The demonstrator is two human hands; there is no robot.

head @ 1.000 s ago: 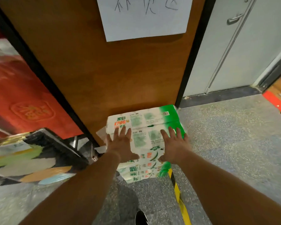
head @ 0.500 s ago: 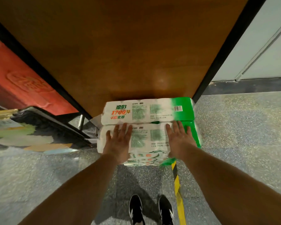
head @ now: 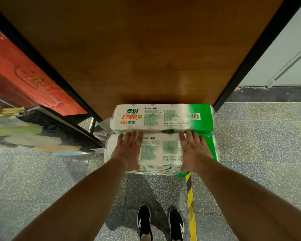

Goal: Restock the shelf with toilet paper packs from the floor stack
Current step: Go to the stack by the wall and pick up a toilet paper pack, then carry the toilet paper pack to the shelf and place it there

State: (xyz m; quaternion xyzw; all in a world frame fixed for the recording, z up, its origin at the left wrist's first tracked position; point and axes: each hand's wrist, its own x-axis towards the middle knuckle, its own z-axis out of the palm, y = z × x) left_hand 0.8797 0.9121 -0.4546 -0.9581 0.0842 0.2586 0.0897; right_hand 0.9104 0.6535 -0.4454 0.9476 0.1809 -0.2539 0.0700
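Two white-and-green toilet paper packs lie side by side at the foot of a brown wooden panel (head: 146, 49). The far pack (head: 163, 117) touches the panel and shows red "1700" print and a barcode. The near pack (head: 161, 150) sits in front of it, with a leaf-printed layer visible under its front edge. My left hand (head: 127, 150) lies on the near pack's left part, fingers straight and reaching its far edge. My right hand (head: 194, 152) lies the same way on the right part, by the green end. Both thumbs are hidden at the near side.
My two black shoes (head: 144, 221) stand on speckled grey floor just behind the packs. A yellow-black tape line (head: 190, 197) runs along the floor at right. A red banner (head: 24, 75) and a leaning painted board (head: 42, 134) stand left; a grey door (head: 285, 58) is at right.
The view has tipped down and come closer; the paper sign on the panel has left the frame and my shoes have appeared. Both hands stay flat on the near pack.
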